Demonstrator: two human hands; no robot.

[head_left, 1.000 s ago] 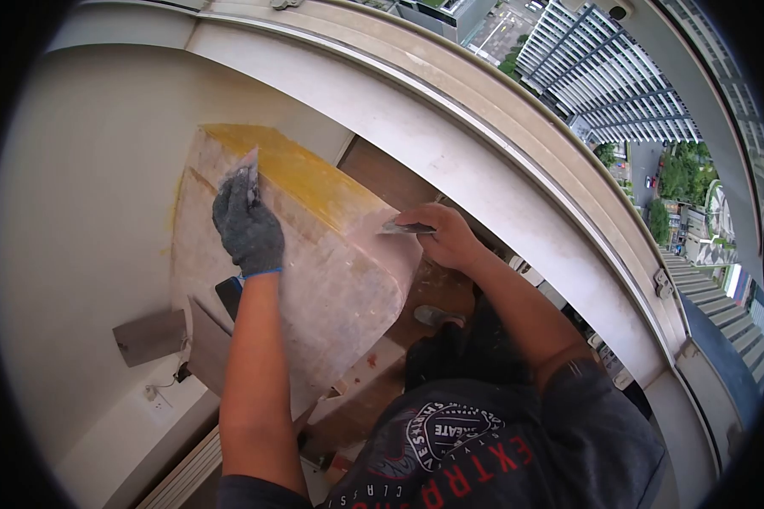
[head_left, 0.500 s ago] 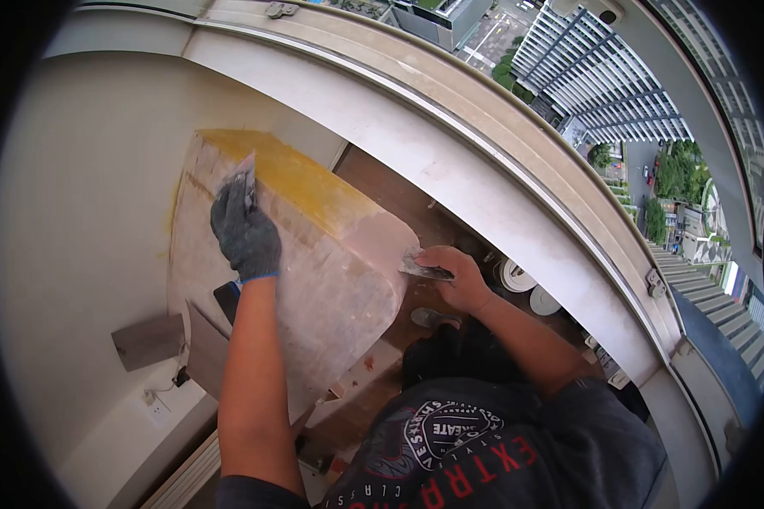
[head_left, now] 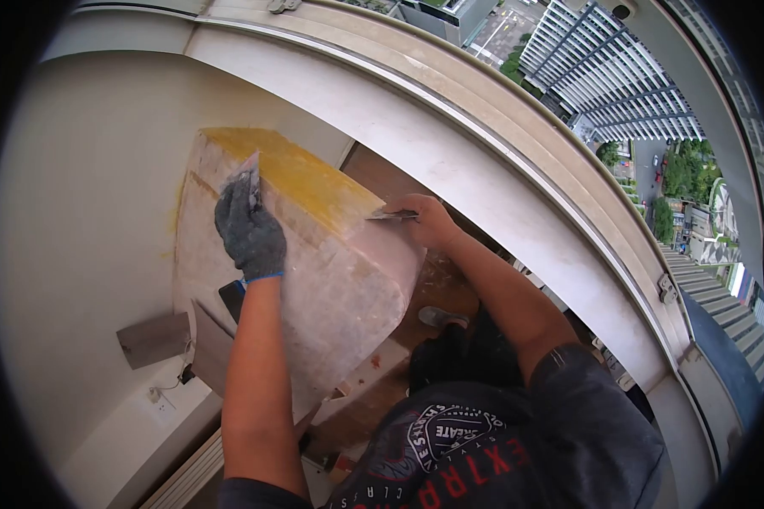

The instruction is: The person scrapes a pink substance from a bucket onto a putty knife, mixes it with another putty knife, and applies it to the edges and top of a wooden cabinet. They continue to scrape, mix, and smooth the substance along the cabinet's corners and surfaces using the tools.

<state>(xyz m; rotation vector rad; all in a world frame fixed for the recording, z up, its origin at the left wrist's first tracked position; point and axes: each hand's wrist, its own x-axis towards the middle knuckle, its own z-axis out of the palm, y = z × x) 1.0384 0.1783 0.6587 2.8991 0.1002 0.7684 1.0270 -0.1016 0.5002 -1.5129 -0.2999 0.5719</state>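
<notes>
A pale wall (head_left: 93,195) curves down the left side of your view, and a broad window frame (head_left: 484,127) sweeps diagonally across the right, with tall buildings (head_left: 611,72) and trees (head_left: 692,170) outside. Between them sits a large block (head_left: 331,297), its surface patchy with pinkish-white filler, and a yellow band (head_left: 306,174) runs along its upper side toward your right hand (head_left: 429,222). Your right hand has its fingers closed on a thin scraper (head_left: 390,215), the blade pointing left at the near end of the yellow band; whether its edge touches the surface, you cannot tell. Your left hand (head_left: 253,237), in a dark grey glove with a blue cuff, is over the block's far part, its fingers closed around a filler-smeared blade (head_left: 254,170) whose tip points up. A dark, blue-edged object (head_left: 231,299) lies beside your left forearm, near two grey-brown panels. Below the block, a shoe (head_left: 441,317) shows on the brown floor (head_left: 446,284).
</notes>
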